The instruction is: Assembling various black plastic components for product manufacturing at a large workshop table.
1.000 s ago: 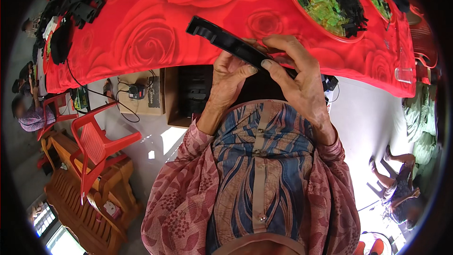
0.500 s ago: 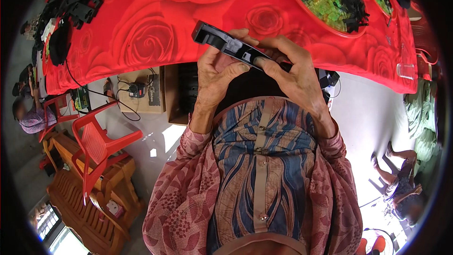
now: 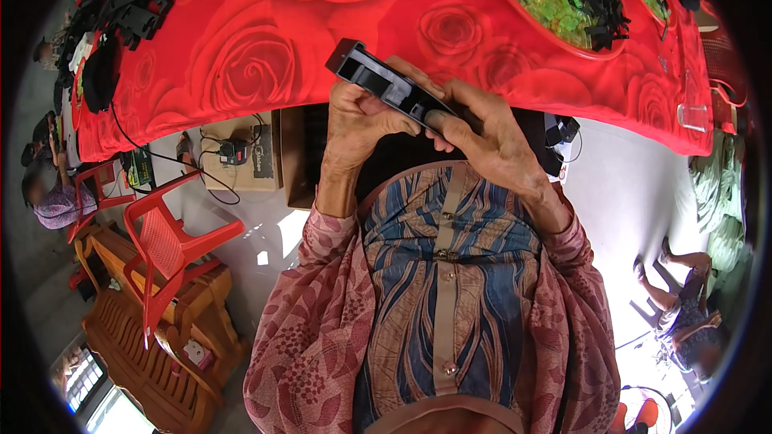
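Long black plastic housing (image 3: 392, 84), held just above the near edge of the rose-patterned counter (image 3: 241, 40): left hand (image 3: 359, 124) grips firmly while right hand (image 3: 482, 141) fingers (image 3: 438, 119), closed on it, should press evenly.

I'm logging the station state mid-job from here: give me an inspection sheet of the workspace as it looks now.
Surface: table covered by a red rose-print cloth.
Job's things: long black plastic part held above the table edge, tilted, its upper end over the cloth.
Clutter: red basin of green and black pieces at the top right; pile of black parts at the top left.
Grippers: left hand grips the part from below; right hand holds its lower end, thumb on top.
Cables: black cable running to a small black device on a box under the table.
Surroundings: red plastic chair, wooden bench, other people seated at the left and right edges.
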Action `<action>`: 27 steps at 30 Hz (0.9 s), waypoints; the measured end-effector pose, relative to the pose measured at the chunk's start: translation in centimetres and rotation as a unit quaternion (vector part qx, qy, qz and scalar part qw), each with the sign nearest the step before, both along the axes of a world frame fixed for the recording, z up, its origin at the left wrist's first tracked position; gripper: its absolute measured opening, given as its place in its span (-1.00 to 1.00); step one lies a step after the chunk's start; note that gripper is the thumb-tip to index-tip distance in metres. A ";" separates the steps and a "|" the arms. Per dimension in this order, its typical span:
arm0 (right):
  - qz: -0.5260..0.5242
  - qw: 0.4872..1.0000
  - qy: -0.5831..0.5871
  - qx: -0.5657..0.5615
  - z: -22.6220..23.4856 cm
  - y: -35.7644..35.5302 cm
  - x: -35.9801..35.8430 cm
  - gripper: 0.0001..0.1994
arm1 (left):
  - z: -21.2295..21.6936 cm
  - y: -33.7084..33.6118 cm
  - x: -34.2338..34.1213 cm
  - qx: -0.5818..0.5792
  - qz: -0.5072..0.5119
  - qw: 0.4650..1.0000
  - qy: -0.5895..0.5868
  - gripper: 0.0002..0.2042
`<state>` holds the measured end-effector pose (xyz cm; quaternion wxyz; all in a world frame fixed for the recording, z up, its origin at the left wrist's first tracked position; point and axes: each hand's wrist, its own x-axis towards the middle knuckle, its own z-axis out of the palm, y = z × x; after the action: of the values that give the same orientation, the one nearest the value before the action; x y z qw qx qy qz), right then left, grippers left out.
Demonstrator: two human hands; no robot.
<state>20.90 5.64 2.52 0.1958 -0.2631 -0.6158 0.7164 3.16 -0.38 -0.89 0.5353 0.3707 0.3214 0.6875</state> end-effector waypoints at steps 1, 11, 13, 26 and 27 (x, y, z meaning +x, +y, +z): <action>-0.001 1.000 -0.001 -0.001 0.1 -0.1 0.0 -0.85 | -0.1 -0.1 0.0 -0.001 -0.001 1.000 -0.001 -0.47; -0.017 0.996 -0.083 0.006 0.0 -0.2 -0.5 -0.79 | -2.7 0.0 0.1 0.006 0.002 0.998 -0.060 -0.45; -0.010 0.994 -0.105 0.026 0.7 0.2 0.1 -0.78 | -3.1 0.2 0.0 0.025 -0.002 0.996 -0.085 -0.51; -0.044 0.976 -0.117 0.179 3.1 0.3 0.9 -0.50 | -3.8 -0.2 -1.1 0.043 0.031 0.972 -0.228 -0.44; -0.043 0.976 -0.117 0.179 2.7 0.2 0.8 -0.50 | -3.8 -0.2 -1.1 0.039 0.034 0.972 -0.228 -0.44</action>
<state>21.75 5.86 5.24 0.1971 -0.3325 -0.7406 0.5496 2.03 -0.61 -4.73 0.5561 0.2138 0.1758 0.7837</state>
